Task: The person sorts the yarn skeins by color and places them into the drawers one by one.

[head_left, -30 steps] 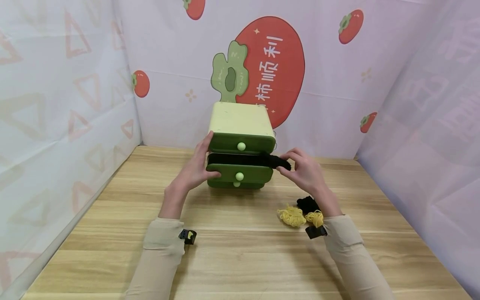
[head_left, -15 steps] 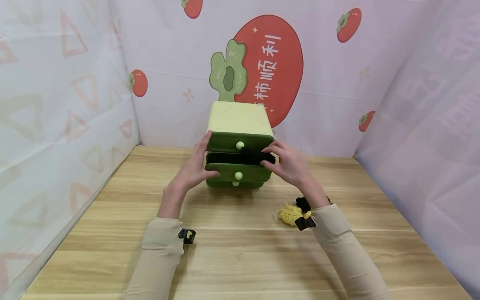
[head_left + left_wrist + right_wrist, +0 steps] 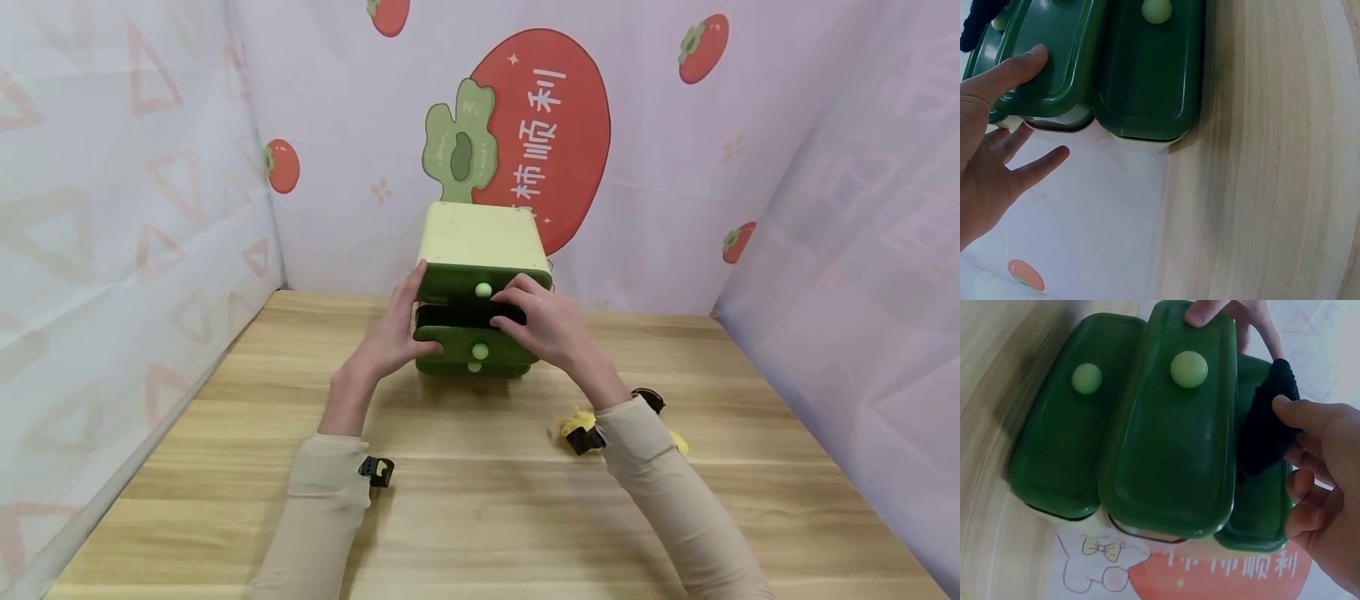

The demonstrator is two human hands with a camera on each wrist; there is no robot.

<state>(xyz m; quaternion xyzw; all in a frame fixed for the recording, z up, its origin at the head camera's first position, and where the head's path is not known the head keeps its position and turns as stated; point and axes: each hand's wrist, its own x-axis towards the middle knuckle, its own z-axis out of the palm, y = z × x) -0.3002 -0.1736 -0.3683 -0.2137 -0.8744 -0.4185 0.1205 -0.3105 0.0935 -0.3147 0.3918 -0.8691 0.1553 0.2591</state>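
A small cabinet (image 3: pixel 480 237) with a cream top and green drawer fronts stands at the back of the table; its middle drawer (image 3: pixel 446 344) is pulled out. My left hand (image 3: pixel 384 337) braces its left side, thumb on the middle drawer's front and fingers spread along the side, as the left wrist view shows. Above the open drawer, my right hand (image 3: pixel 546 321) pinches a fuzzy black yarn bundle (image 3: pixel 1266 425) between thumb and fingers. In the right wrist view the bundle overlaps the top drawer's front (image 3: pixel 1263 500).
Yellow yarn (image 3: pixel 576 419) lies on the wooden table (image 3: pixel 465 517) to the right, partly hidden by my right sleeve (image 3: pixel 637 433). A printed cloth backdrop (image 3: pixel 345 233) rises right behind the cabinet, and cloth walls flank both sides.
My right hand has moved left from beside the cabinet to over the open middle drawer, carrying the black yarn bundle with it. The left hand has kept its place.
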